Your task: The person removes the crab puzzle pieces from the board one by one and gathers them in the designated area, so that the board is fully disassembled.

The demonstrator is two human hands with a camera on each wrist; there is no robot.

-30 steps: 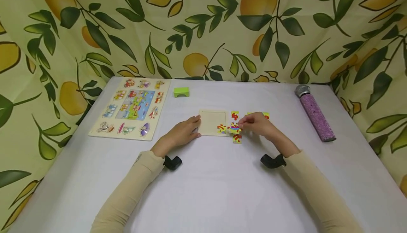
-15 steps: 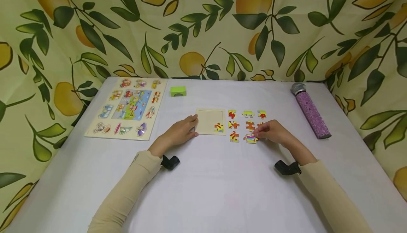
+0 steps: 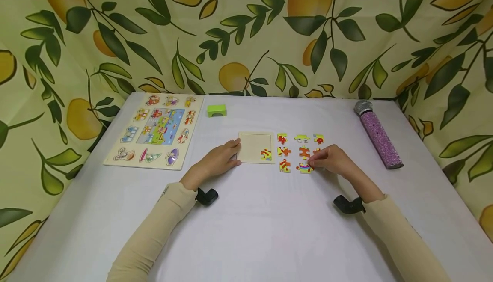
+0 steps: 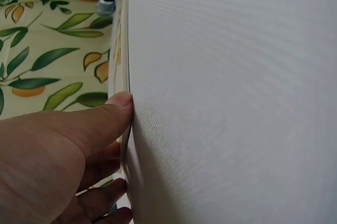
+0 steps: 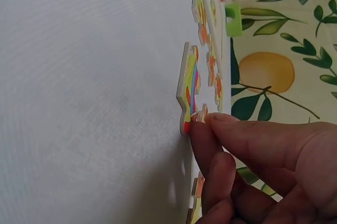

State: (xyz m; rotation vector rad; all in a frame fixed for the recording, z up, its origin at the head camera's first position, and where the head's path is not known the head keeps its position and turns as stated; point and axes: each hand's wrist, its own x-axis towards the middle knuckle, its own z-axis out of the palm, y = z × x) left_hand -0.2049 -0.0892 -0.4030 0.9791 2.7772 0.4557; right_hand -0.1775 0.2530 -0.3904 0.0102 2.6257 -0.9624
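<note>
My left hand [image 3: 219, 158] holds the left side of a square wooden puzzle tray [image 3: 252, 143], thumb at its near corner and fingers along the edge. In the left wrist view the thumb [image 4: 122, 103] lies against the tray's rim. One yellow-red puzzle piece [image 3: 266, 154] sits in the tray's near right corner. With thumb and index finger, my right hand [image 3: 329, 160] pinches the end of a rainbow-striped puzzle piece [image 5: 188, 87], close over the white table. Several other puzzle pieces [image 3: 284, 151] lie in rows right of the tray; the hand partly covers those at the right.
A large wooden picture puzzle board [image 3: 154, 132] lies at the left. A green block [image 3: 217, 110] stands behind the tray. At the right lies a glittery purple microphone [image 3: 379, 138]. A leaf-and-fruit patterned curtain [image 3: 246, 38] rises behind the white table [image 3: 246, 230].
My right hand has moved right and nearer with the rainbow piece, from beside the tray to the front row of pieces, then stayed there. The left hand keeps its place on the tray.
</note>
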